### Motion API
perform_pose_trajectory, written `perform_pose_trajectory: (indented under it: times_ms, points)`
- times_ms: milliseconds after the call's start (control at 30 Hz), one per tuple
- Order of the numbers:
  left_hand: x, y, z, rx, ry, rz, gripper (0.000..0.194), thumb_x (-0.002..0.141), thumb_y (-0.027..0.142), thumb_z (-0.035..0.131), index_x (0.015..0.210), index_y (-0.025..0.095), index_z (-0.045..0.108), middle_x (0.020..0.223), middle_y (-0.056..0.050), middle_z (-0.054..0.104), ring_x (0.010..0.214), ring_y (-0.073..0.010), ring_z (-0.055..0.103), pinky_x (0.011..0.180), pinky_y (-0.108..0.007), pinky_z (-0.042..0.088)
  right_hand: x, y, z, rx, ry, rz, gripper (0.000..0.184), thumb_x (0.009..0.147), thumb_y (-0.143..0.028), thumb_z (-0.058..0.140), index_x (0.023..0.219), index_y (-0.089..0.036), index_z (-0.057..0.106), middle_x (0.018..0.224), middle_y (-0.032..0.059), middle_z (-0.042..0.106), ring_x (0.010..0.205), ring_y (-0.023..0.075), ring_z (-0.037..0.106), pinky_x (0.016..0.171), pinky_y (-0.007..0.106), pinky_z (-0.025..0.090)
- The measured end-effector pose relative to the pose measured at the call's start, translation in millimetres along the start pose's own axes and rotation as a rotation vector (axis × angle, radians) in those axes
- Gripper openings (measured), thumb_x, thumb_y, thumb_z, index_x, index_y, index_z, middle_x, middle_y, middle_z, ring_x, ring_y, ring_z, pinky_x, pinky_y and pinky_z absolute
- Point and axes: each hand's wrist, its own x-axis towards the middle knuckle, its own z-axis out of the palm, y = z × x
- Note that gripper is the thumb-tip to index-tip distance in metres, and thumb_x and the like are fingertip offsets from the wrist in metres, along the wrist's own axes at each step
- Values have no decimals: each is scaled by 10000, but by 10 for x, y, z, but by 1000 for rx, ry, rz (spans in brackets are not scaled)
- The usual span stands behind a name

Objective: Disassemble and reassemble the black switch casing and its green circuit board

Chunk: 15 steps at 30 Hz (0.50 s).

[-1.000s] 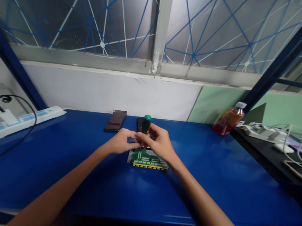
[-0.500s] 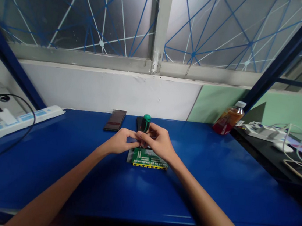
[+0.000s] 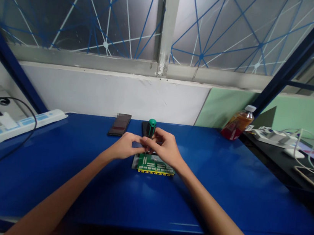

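Note:
A screwdriver (image 3: pixel 151 127) with a green and black handle stands nearly upright over a green circuit board (image 3: pixel 151 163). The fingers of my right hand (image 3: pixel 166 146) are closed around it just below the handle. My left hand (image 3: pixel 125 147) comes in from the other side, thumb and forefinger pinched at the screwdriver's shaft; the exact contact is partly covered by the fingers. The board lies flat on the blue table (image 3: pixel 84 185), its row of yellow-edged connectors facing me. Its far part is hidden behind my hands, and the screwdriver's tip is too small to make out clearly.
Behind my left hand lies a dark phone (image 3: pixel 120 124); a black flat object (image 3: pixel 144 126) sits partly hidden behind the screwdriver. A white power strip (image 3: pixel 22 127) with a black cable is at the left. A drink bottle (image 3: pixel 237 122) and a cluttered black side table (image 3: pixel 278 160) are at the right.
The screwdriver's handle has turned slightly and shifted a touch to the left. Both hands and the board stay almost where they were.

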Motion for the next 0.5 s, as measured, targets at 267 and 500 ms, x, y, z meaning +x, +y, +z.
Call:
perform_pose_trajectory:
  times_ms: [267, 500]
  points:
    - [-11, 38, -6, -1, -6, 5, 190, 799, 293, 646, 858, 159, 767, 906, -56, 760, 884, -220, 689, 822, -285, 482, 5, -13, 0, -7, 11, -6, 266, 824, -435, 640, 776, -208, 509, 626, 1, 619, 570, 163, 627, 530, 298, 468]
    - [-10, -4, 1, 1, -15, 21, 194, 811, 278, 625, 883, 163, 764, 936, -62, 757, 914, -226, 686, 846, -299, 483, -1, 1, 1, -19, 12, -6, 260, 829, -444, 636, 820, -212, 520, 629, 0, 624, 565, 163, 626, 541, 306, 476]
